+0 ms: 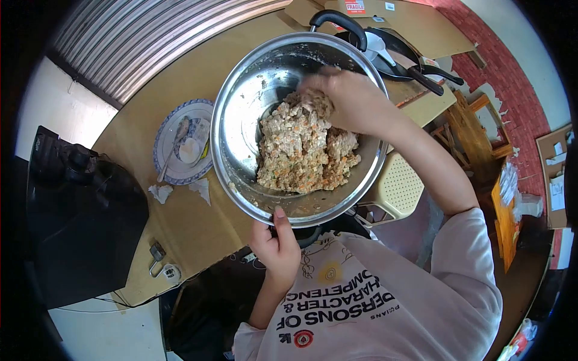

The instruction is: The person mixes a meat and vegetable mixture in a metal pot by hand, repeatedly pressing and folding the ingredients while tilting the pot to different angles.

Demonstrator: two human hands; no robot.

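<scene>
**Two hands, one bowl: soft, sticky load**

Mixture (304,150) sits in the steel bowl (238,129), centre toward 5 o'clock. Your left hand (278,248) grips the rim (217,135) between 6 and 7, thumb on top. Your right hand (343,99) works into the mixture toward 1; blur hides whether its fingers close. Judgement: mixture soft, clingy, heavy in bulk; scoop from beneath. Bowl wall probably slick; rim or 12-o'clock handle (343,18) holds better.

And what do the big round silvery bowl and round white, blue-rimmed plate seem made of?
The silvery bowl: probably polished stainless steel, since its wall shows bright reflections. The blue-rimmed plate: smooth, possibly ceramic or melamine; its patterned rim suggests either.
</scene>
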